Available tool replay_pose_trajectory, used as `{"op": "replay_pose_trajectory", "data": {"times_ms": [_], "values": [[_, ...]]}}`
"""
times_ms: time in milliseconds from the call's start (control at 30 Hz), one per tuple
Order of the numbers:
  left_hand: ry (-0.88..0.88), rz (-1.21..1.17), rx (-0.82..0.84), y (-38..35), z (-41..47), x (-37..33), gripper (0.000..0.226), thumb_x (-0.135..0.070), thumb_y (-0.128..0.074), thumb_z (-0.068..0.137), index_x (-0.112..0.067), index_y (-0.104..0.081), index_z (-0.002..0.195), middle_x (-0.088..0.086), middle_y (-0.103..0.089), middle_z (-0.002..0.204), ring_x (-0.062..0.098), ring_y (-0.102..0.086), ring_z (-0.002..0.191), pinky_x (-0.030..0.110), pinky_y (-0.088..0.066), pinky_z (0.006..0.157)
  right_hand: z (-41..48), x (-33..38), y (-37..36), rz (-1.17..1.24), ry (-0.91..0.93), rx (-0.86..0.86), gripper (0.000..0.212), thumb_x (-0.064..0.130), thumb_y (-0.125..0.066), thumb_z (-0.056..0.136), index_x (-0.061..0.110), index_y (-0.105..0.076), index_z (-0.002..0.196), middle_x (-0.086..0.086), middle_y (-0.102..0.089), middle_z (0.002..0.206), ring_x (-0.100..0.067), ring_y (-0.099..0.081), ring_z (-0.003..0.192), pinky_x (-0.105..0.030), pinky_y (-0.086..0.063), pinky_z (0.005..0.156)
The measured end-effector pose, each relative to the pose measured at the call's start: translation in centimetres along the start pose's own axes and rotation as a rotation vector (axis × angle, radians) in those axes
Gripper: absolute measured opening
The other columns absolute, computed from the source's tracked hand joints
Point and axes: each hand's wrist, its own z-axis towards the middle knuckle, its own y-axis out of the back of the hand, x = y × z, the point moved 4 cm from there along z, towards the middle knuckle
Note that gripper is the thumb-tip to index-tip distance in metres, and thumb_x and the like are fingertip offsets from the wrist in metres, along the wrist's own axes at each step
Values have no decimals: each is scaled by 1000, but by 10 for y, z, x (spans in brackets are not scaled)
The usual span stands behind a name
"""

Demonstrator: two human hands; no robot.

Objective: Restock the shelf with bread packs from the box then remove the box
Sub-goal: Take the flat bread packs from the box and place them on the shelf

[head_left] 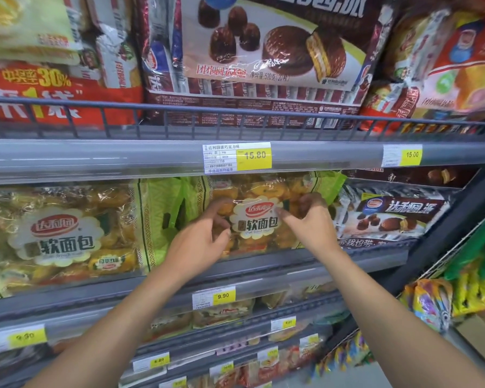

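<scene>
In the head view, both bare forearms reach up from the bottom of the frame to a soft bread pack (256,217) standing upright on the middle shelf (263,266), at the centre of the picture. The left hand (200,242) rests on the lower left of the pack's front, fingers curled against the clear wrapper, though the grip does not close around anything. The right hand (310,219) touches the pack's right side with fingers bent and spread over the wrapper; its grip is likewise loose, pressing rather than clenching. A second, identical bread pack (59,233) stands just beside the first, at the left of the frame, behind the shelf's clear front lip. To the right of the handled pack lies a chocolate pie bag (389,217). On the upper shelf, behind a wire rail (235,110), sits a large chocolate pie pack (263,51), at the top centre. A yellow price tag reading 15.80 (254,156) hangs directly above the hands, and another tag reading 9.90 (221,296) sits below them, between the forearms.
</scene>
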Motion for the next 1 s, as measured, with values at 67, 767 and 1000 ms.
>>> {"op": "replay_pose_trajectory", "data": {"times_ms": [67,767,1000], "values": [[5,16,3,-2,-5,-2,63,-32,-60,96,-49,-25,145,-23,-65,105,-1,-65,72,34,-58,69,-6,0,3,-14,14,20,74,74,-73,70,22,-52,118,0,-61,111,-20,-62,99,-37,-55,79],[-407,386,177,-139,-150,-98,89,-60,-64,87,-44,-12,157,-4,-11,169,22,-5,156,49,-30,118,-244,-146,110,-172,-51,123,92,70,-64,76,29,-35,153,5,-30,158,-18,-32,146,-42,-36,116],[-593,377,490,-266,-241,-97,90,-52,-64,70,-26,-40,153,6,-28,162,30,-28,149,44,-37,116,-392,-266,120,-195,-376,152,98,73,-58,68,28,-39,152,1,-33,159,-20,-36,145,-42,-39,114]]}}
